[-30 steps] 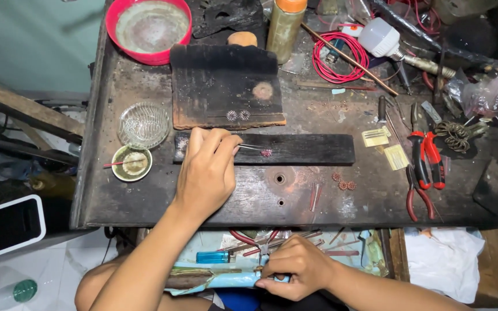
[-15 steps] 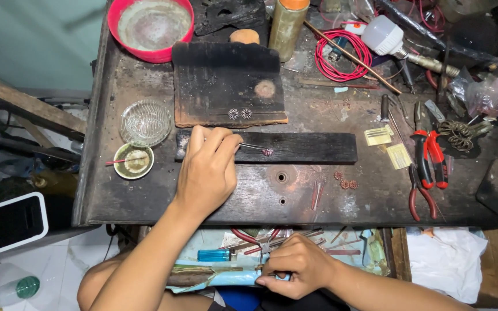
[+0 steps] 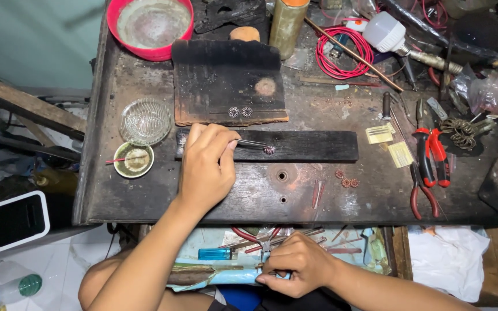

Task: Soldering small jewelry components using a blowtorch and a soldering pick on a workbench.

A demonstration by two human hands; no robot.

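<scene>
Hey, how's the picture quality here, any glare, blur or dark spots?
Head view: sharp and evenly lit on the bench; slight sheen on the glass dish; top right corner falls dark; left hand and right hand show no motion blur.

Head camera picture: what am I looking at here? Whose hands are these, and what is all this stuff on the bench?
No machine here: a person wears a camera on the head, looking down at their own two bare hands. The left hand holds thin tweezers whose tip meets a tiny round metal piece lying on a long dark wooden bar. The right hand is lower, at an open drawer under the bench, pinching something too small to make out. On the worn workbench lie a charred block, a red bowl, a glass dish, red-handled pliers and coiled red wire.
</scene>
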